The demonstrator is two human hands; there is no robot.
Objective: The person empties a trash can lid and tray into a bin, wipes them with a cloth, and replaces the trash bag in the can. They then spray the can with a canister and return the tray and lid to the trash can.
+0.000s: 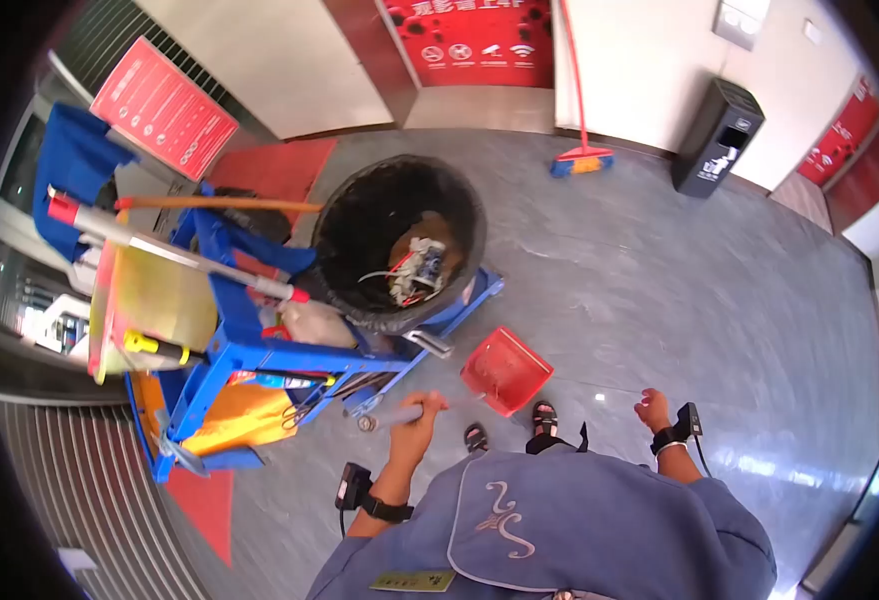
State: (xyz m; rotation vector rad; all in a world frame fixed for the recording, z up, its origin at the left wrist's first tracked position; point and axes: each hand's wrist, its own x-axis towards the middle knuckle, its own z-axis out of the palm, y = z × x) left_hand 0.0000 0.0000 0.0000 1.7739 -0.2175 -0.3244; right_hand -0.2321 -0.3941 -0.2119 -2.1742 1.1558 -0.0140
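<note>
My left hand (417, 420) is wrapped around the grey handle of a red long-handled dustpan (509, 365). The dustpan's tray is low, just in front of my sandalled feet. My right hand (651, 410) hangs out to the right, its fingers curled in with nothing visible in them. Ahead and left of the dustpan stands a large black trash bin (334, 245), with crumpled white and brown waste at its bottom. The bin rests on a blue cleaning cart (259, 352).
A broom (581, 160) with a red handle leans against the far wall. Beside it is a black litter bin (716, 140). The cart carries poles, including a silver one (179, 250), and a yellowish bucket (159, 300). A red sign board (164, 108) stands behind.
</note>
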